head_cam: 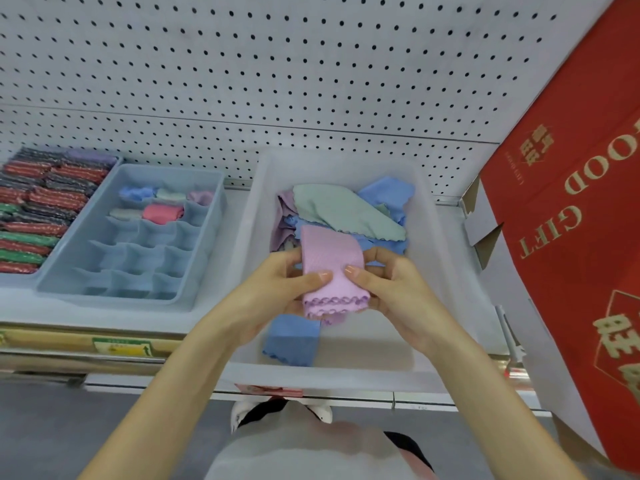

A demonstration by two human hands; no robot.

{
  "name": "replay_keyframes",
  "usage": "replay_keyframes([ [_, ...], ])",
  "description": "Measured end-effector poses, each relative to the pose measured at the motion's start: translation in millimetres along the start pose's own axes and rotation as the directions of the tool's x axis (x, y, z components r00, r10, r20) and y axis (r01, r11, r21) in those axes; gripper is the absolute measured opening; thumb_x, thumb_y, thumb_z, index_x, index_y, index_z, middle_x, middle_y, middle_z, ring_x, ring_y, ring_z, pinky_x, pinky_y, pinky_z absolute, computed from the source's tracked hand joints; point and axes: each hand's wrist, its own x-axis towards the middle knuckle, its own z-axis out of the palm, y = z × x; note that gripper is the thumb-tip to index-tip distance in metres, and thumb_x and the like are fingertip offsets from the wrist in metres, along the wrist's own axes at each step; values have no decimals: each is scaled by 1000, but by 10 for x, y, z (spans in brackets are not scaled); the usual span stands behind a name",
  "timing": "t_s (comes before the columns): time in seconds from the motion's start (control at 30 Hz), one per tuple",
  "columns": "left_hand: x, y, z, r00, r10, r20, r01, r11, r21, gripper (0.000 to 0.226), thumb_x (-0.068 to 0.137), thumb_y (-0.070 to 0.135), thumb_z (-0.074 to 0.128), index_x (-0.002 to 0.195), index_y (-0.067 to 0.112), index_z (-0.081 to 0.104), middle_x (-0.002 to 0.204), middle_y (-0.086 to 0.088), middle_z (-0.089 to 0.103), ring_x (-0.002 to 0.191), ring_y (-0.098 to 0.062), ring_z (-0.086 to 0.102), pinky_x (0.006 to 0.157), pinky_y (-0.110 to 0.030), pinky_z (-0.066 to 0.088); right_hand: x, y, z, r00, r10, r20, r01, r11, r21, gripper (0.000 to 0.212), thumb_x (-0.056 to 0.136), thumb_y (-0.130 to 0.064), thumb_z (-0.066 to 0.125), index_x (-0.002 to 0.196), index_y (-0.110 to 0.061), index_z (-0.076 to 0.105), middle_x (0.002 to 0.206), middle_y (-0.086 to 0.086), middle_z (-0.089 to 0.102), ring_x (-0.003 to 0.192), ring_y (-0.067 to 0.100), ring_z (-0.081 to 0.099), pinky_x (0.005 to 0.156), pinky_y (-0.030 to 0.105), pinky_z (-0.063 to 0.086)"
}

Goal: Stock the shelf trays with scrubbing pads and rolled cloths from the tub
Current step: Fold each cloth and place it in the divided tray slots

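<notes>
Your tub (pixel 250 237) holds loose cloths (pixel 346 209) in green, blue and purple, with a folded blue cloth (pixel 292 341) at its near end. Beside it, the divided tray (pixel 207 237) has five rolled cloths (pixel 162 213) in its back cells. Further left lie rows of scrubbing pads (pixel 38 216). Over the tub, your left hand (pixel 277 292) and right hand (pixel 391 289) pinch a pink cloth (pixel 332 258), which is scallop-edged and folded over, with your thumbs pressed on top.

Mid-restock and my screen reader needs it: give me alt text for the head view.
The left hand and right hand hold a folded pink cloth over the clear tub of loose cloths. To the left, a blue divided tray has a few rolled cloths in its back cells, beside a tray of scrubbing pads.
</notes>
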Motion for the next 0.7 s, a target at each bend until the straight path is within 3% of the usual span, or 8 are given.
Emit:
replay_keyframes([
  [0.17, -48, 35, -84, 997, 25, 73, -22, 999, -41, 21, 92, 6, 54, 110, 9, 63, 80, -8, 72, 58, -14, 65, 52, -21, 52, 10, 15, 49, 977, 145, 155, -169, 973, 155, 20, 77, -15, 66, 96, -8, 68, 80, 7, 71, 65, 16, 63, 52, 21, 50],
  [0.27, -80, 46, -139, 995, 38, 96, -7, 954, -300, 27, 86, 3, 52, 111, 6, 63, 89, -16, 72, 65, -18, 69, 59, -23, 56, 48, 29, 77, 987, 40, 154, -78, 966, 246, 15, 75, -11, 64, 86, -13, 75, 79, 6, 69, 64, 14, 59, 53, 20, 49],
  [0.37, -101, 42, -219, 998, 29, 47, -3, 879, -476, 26, 87, -7, 47, 99, 4, 67, 91, -19, 71, 70, -22, 71, 61, -25, 57, 82, 35, 91, 984, -95, 150, 53, 962, 266, 23, 82, 6, 55, 84, -7, 75, 77, 8, 68, 62, 16, 60, 51, 21, 48],
  [0.43, -103, 45, -265, 998, 40, 48, -15, 902, -432, 18, 82, 3, 50, 82, 7, 68, 95, -16, 71, 74, -24, 69, 63, -29, 57, 127, 10, 93, 979, -144, 142, 113, 971, 210, 25, 75, 5, 51, 75, -5, 74, 76, 12, 68, 65, 20, 61, 55, 24, 49],
  [0.5, -100, 41, -301, 998, 55, 38, -42, 957, -286, 13, 81, 22, 56, 74, 15, 64, 98, -7, 71, 81, -22, 66, 65, -30, 55, 168, -36, 149, 970, -199, 142, 189, 979, 82, 27, 72, -9, 48, 67, -10, 74, 77, 6, 68, 72, 18, 61, 64, 25, 49],
  [0.6, -64, 4, -413, 981, 164, -104, -168, 986, -24, 13, 87, 14, 64, 75, 17, 61, 86, 2, 64, 77, -14, 60, 63, -21, 49, 224, -35, 295, 964, -255, 77, 265, 947, -181, 8, 68, -28, 68, 67, -21, 72, 76, -4, 65, 76, 14, 59, 73, 32, 49],
  [0.63, -63, 2, -456, 967, 224, -118, -220, 974, 45, 12, 82, 9, 69, 79, 17, 61, 88, 1, 63, 78, -14, 59, 65, -21, 49, 244, -25, 361, 963, -261, 67, 269, 934, -234, 6, 65, -24, 73, 70, -24, 70, 78, -5, 66, 78, 15, 60, 74, 37, 50],
  [0.7, -80, -1, -568, 950, 282, -131, -276, 959, 62, 19, 72, 6, 70, 86, 18, 63, 95, -1, 65, 83, -15, 62, 70, -26, 50, 282, 1, 510, 960, -267, 87, 281, 927, -249, 26, 62, -10, 75, 78, -29, 66, 88, -3, 67, 85, 19, 62, 78, 46, 53],
])
